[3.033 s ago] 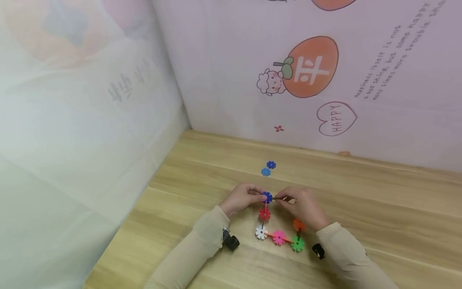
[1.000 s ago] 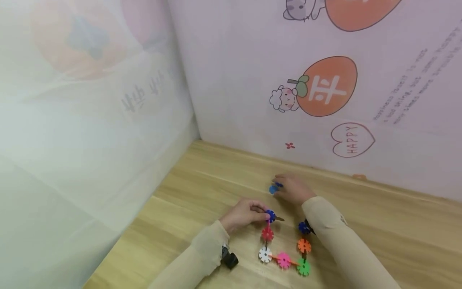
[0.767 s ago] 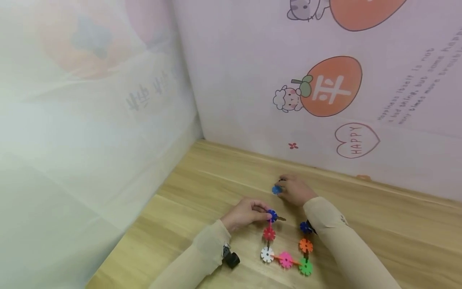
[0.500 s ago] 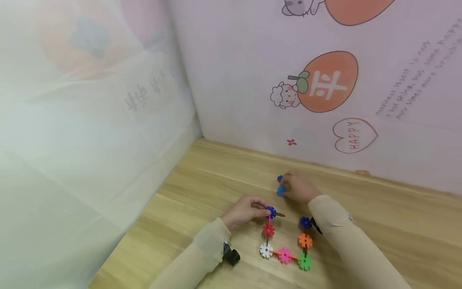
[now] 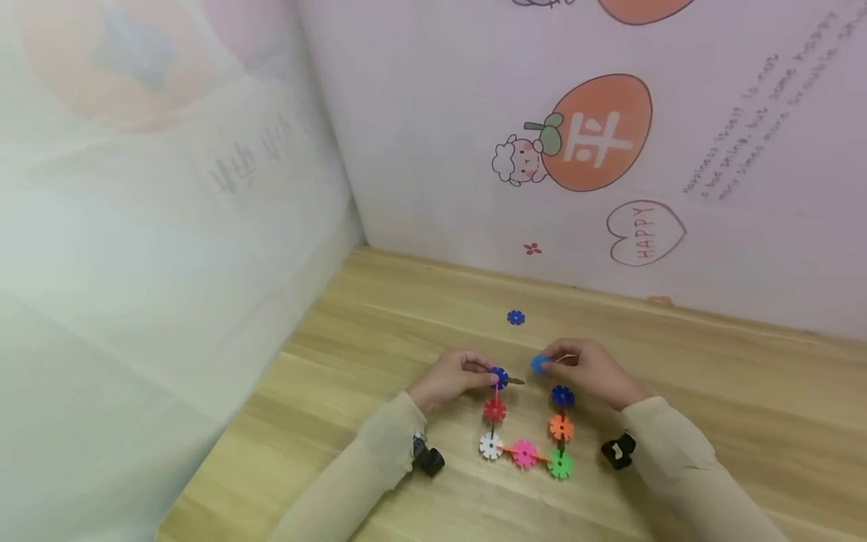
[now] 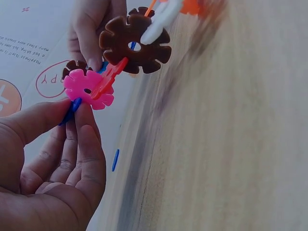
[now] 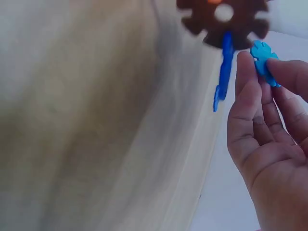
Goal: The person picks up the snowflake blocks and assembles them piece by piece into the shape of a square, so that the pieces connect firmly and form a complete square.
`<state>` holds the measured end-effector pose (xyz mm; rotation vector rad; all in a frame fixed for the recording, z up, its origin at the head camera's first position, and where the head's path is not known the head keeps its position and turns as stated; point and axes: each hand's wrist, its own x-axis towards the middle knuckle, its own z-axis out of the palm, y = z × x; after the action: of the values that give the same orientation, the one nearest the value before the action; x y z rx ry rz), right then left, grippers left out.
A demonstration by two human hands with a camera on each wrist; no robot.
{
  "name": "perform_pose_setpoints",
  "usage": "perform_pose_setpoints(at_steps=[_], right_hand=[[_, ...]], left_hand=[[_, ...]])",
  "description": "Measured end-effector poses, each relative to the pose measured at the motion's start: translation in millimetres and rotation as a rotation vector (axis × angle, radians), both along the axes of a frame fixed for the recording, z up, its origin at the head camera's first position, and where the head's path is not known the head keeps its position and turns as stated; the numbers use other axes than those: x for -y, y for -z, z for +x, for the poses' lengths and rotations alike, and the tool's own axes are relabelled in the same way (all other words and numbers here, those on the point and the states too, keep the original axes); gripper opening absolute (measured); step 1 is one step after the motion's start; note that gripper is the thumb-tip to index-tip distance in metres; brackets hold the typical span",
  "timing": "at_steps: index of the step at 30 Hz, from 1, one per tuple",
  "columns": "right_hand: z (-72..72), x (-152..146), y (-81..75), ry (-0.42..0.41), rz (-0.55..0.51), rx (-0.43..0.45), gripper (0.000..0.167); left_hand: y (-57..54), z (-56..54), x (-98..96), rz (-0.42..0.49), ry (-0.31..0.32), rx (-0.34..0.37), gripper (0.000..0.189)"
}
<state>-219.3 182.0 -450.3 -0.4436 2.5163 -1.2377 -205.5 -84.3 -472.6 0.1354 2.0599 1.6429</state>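
My left hand (image 5: pixel 450 382) pinches a dark blue notched disc (image 5: pixel 499 377) at one end of a U-shaped chain of interlocking snowflake discs. A brown disc (image 5: pixel 517 382) juts from it toward the right. Below it come a red disc (image 5: pixel 494 410), a white disc (image 5: pixel 491 446), a pink disc (image 5: pixel 524 454), a green disc (image 5: pixel 560 464) and an orange disc (image 5: pixel 561 427), joined by discs on edge. Another dark blue disc (image 5: pixel 562 397) tops the chain's right side. Between thumb and fingers my right hand (image 5: pixel 594 370) pinches a light blue disc (image 7: pixel 262 62), apart from the brown one.
A loose dark blue disc (image 5: pixel 516 318) lies on the wooden table (image 5: pixel 379 324) beyond the hands. Printed cloth (image 5: pixel 433 150) stands behind the table, and pale cloth (image 5: pixel 169 301) hangs along the left. Each wrist wears a small black camera (image 5: pixel 428 457).
My right hand has let go of the brown disc, picked up the light blue disc from the back and brought it near the chain. My left hand keeps its pinch on the dark blue disc.
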Motion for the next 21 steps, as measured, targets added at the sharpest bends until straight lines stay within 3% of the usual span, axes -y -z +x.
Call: perform_pose_setpoints(at_steps=[11,21], right_hand=[[28.3,3,-11.4,0.023,-0.085,0.117,0.023],[29.9,12,-11.6,0.013,-0.037,0.088,0.017]], left_hand=[[-1.7,-0.6,-1.5,-0.041,0.002,-0.002,0.020],[-3.1,0.4,-0.7,-0.059,0.013,-0.015,0.018]])
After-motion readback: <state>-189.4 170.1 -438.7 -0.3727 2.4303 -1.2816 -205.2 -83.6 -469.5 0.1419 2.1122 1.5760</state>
